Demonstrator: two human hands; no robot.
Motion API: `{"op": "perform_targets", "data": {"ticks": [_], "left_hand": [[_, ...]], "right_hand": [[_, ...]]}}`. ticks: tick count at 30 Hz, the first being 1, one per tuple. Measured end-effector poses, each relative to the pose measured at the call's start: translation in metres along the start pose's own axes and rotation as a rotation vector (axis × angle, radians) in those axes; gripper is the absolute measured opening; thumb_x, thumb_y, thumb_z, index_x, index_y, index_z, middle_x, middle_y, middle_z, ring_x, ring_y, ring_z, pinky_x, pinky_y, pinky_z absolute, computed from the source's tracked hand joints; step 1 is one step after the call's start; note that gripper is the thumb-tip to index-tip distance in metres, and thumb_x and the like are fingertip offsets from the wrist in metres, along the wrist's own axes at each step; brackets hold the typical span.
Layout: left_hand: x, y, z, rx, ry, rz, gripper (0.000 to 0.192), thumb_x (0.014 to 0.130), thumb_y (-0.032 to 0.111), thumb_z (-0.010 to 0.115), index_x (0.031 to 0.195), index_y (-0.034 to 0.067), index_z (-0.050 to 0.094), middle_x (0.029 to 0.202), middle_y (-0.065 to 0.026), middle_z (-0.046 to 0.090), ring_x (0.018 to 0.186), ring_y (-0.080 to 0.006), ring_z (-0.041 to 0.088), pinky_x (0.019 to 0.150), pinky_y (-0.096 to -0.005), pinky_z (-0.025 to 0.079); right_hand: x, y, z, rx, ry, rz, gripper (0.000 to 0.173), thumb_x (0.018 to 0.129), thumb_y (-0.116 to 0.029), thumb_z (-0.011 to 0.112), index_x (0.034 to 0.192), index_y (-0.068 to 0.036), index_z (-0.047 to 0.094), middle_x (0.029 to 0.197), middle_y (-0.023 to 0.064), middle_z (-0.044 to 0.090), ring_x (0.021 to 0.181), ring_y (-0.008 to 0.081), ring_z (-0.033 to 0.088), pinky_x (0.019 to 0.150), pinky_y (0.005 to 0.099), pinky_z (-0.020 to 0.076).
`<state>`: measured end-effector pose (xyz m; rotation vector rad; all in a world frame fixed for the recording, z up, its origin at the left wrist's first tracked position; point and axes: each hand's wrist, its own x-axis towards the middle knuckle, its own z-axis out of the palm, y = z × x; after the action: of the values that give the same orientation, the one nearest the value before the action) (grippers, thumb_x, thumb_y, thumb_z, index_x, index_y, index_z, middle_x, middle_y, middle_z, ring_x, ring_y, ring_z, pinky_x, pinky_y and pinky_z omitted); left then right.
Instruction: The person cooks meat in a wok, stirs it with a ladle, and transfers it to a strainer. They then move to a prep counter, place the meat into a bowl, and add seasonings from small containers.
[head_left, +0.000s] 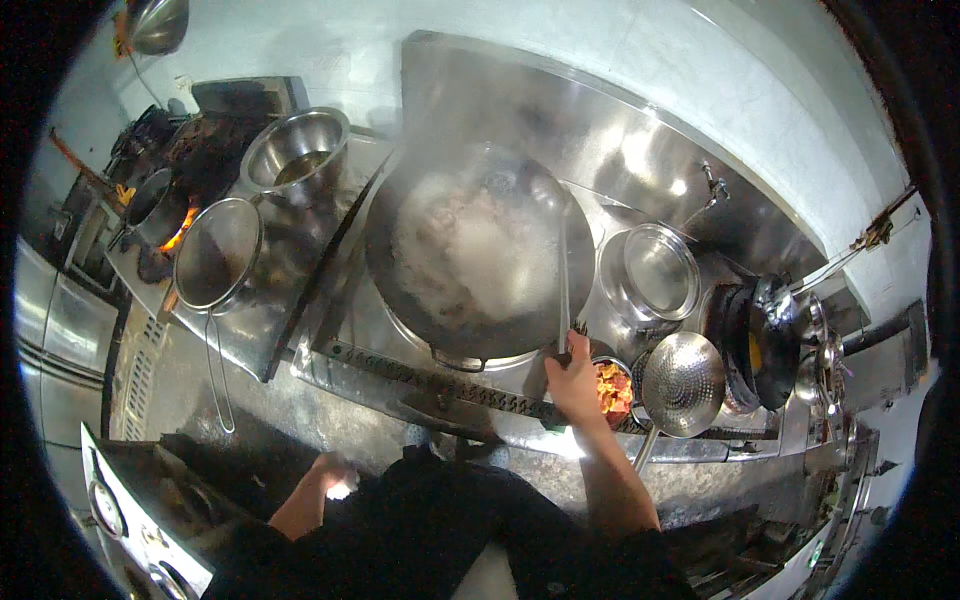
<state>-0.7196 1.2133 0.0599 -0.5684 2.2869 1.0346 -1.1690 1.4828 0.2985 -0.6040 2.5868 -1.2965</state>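
Observation:
A large wok (480, 334) stands on the range before me, with steaming, pale bubbling liquid (480, 255) and some pieces of food in it. My right hand (576, 379) is at the wok's lower right edge, by the near end of a long metal handle (564, 277) that runs up along the wok's right side. Just right of that hand sits a container of orange and red food (615, 388). My left hand (335, 476) is low at the left, in front of my body and away from the wok; something white and bright shows at its fingers, too blurred to name.
A perforated metal skimmer (684, 384) lies right of my right hand. Further right are a metal bowl (660, 271) and dark pans (772, 345). At left are a wire-mesh strainer (217, 255), a deep steel bowl (330, 124) and a small pot (154, 202) beside a flame (180, 231).

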Motion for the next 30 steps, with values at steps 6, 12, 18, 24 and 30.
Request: {"op": "perform_targets", "data": {"ticks": [6, 12, 18, 24, 30], "left_hand": [[-0.008, 0.028, -0.002, -0.409, 0.094, -0.243, 0.016, 0.078, 0.02, 0.065, 0.09, 0.01, 0.067, 0.083, -0.01, 0.069, 0.077, -0.0295, 0.066, 0.065, -0.0398, 0.053], [-0.029, 0.016, 0.044, 0.033, 0.051, -0.188, 0.013, 0.082, 0.02, 0.06, 0.092, 0.015, 0.067, 0.089, -0.0113, 0.069, 0.082, -0.0317, 0.066, 0.071, -0.0412, 0.053], [-0.04, 0.038, 0.009, -0.829, 0.05, -0.467, 0.012, 0.082, 0.011, 0.066, 0.094, 0.008, 0.066, 0.078, -0.0078, 0.066, 0.073, -0.0216, 0.066, 0.065, -0.0373, 0.054], [-0.005, 0.143, -0.085, -1.398, 0.364, -0.29, 0.029, 0.087, 0.019, 0.064, 0.11, 0.003, 0.056, 0.096, -0.0099, 0.061, 0.085, -0.023, 0.061, 0.073, -0.0393, 0.052], [0.065, 0.264, -0.142, -1.981, 0.213, -0.049, 0.033, 0.093, 0.027, 0.059, 0.117, 0.005, 0.054, 0.107, -0.0109, 0.063, 0.098, -0.0282, 0.063, 0.086, -0.0431, 0.052]], "right_hand": [[-0.027, 0.01, 0.054, 0.52, -0.324, 0.315, 0.057, 0.082, -0.007, 0.067, 0.13, -0.007, 0.035, 0.081, 0.0116, 0.058, 0.059, 0.0205, 0.059, 0.049, 0.0355, 0.047], [-0.078, 0.009, 0.034, 1.313, -0.5, 0.65, 0.047, 0.088, -0.002, 0.054, 0.131, -0.017, 0.041, 0.081, 0.0099, 0.054, 0.055, 0.0126, 0.046, 0.045, 0.0252, 0.0371], [-0.1, 0.029, -0.013, 1.366, -0.585, 0.797, 0.056, 0.083, 0.001, 0.059, 0.134, -0.012, 0.039, 0.078, 0.0101, 0.054, 0.052, 0.0131, 0.045, 0.043, 0.0248, 0.0344], [-0.12, 0.041, -0.019, 1.203, -0.583, 0.766, 0.063, 0.078, -0.003, 0.065, 0.135, -0.011, 0.039, 0.078, 0.0098, 0.056, 0.054, 0.0138, 0.047, 0.047, 0.0267, 0.038], [-0.117, 0.026, -0.004, -0.236, -0.297, 0.03, 0.067, 0.079, -0.009, 0.064, 0.14, -0.007, 0.038, 0.109, 0.0219, 0.065, 0.094, 0.0371, 0.065, 0.082, 0.0404, 0.0523]]}}
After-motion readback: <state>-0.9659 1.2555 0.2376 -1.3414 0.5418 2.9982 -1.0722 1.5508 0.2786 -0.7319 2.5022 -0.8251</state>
